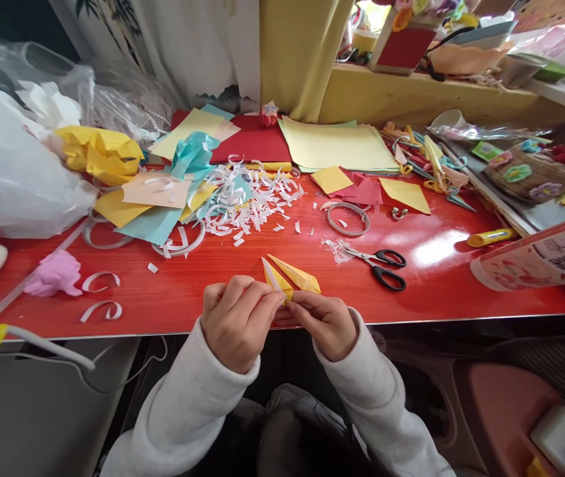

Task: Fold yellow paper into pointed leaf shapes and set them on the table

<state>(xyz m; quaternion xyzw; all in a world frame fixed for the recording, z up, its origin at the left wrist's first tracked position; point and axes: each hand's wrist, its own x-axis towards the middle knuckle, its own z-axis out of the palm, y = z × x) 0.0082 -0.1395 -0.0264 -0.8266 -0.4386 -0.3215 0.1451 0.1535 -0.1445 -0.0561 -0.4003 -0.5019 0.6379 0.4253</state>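
Near the front edge of the red table, my left hand and my right hand meet at a folded yellow paper piece with a pale strip along one side. The fingertips of both hands pinch its lower end. A second folded yellow paper, pointed and narrow, lies just behind and to the right, close to my right fingers. Scissors with black handles rest on the table to the right, blades pointing left. White scraps lie by the blade tips.
A heap of white paper strips and coloured sheets covers the back left. Two tape rolls lie flat nearby. A white plastic bag stands left, a large printed cup right. Yellow squares lie behind the scissors.
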